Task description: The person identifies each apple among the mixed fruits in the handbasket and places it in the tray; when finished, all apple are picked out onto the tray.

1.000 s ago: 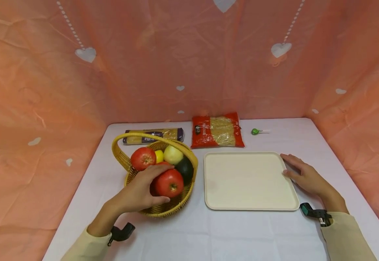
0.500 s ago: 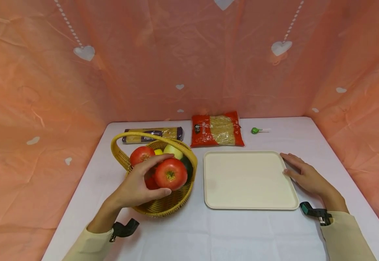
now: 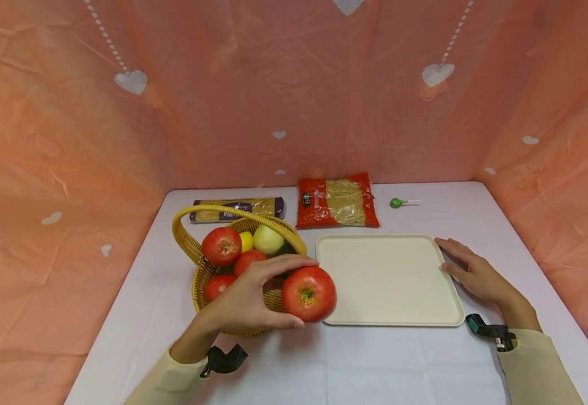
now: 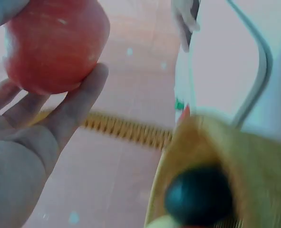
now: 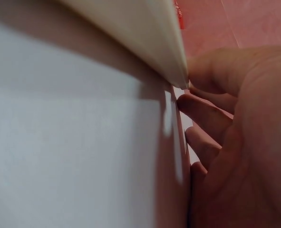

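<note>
My left hand (image 3: 245, 301) grips a big red apple (image 3: 309, 293) between thumb and fingers, raised off the basket's right side. In the head view the apple overlaps the left edge of a cream tray (image 3: 385, 281). Behind and left of it sits a yellow wicker basket (image 3: 200, 289) with an arched handle (image 3: 223, 208), holding several red apples (image 3: 221, 246), a yellow fruit (image 3: 246, 242), a pale green fruit (image 3: 268, 240) and a dark rounded one (image 4: 202, 194). My right hand (image 3: 481, 278) rests at the tray's right edge, its thumb (image 5: 214, 73) touching the rim.
At the back of the white-covered table lie a pack of spaghetti (image 3: 258, 207), a red bag of noodles (image 3: 341, 202) and a green lollipop (image 3: 396, 203). Pink cloth (image 3: 324, 101) with white hearts hangs around the table.
The left hand has lifted the apple out of the basket and carried it right to the tray's left edge, uncovering other apples. The right hand has stayed at the tray's edge.
</note>
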The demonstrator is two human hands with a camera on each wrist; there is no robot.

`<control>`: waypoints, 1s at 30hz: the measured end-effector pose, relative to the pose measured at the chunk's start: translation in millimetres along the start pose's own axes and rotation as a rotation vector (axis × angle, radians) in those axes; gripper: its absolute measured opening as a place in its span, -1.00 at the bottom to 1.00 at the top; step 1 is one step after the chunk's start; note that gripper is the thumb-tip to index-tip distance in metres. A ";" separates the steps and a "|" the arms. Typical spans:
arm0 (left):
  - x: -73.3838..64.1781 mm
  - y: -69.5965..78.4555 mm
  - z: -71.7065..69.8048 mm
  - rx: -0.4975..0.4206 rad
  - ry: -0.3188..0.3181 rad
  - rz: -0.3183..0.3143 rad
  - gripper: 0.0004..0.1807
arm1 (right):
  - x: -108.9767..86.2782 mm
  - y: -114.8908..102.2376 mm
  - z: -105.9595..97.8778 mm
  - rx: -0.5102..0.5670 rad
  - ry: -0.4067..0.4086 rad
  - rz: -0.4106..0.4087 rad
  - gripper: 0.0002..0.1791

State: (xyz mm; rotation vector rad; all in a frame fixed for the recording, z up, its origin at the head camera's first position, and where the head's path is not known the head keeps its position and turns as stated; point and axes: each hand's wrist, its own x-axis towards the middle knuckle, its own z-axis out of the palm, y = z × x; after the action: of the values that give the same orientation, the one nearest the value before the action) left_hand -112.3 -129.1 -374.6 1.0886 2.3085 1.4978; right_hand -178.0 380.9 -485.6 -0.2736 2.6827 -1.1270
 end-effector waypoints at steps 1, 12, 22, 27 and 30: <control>3.1 0.6 4.4 -0.003 -0.002 -0.008 -0.06 | -0.1 0.0 0.2 0.001 0.000 0.000 -0.23; 41.4 0.9 59.9 -0.043 0.085 0.041 -0.14 | -0.1 -1.0 0.7 -0.004 0.002 -0.004 -0.24; 82.6 1.4 95.5 -0.146 0.155 -0.062 -0.18 | 0.8 0.0 -1.2 -0.032 -0.012 0.033 -0.23; 105.1 -3.8 115.2 -0.136 0.154 -0.100 -0.16 | 0.3 -1.0 -0.2 -0.024 -0.015 0.047 -0.23; 120.1 -7.6 126.4 -0.109 0.164 -0.148 -0.15 | 1.4 -2.1 0.6 -0.029 -0.014 0.042 -0.23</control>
State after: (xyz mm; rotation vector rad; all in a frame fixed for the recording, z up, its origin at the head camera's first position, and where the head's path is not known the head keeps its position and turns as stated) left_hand -137.3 39.2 -413.8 0.7759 2.3217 1.6877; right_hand -179.0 378.7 -484.7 -0.2281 2.6818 -1.0713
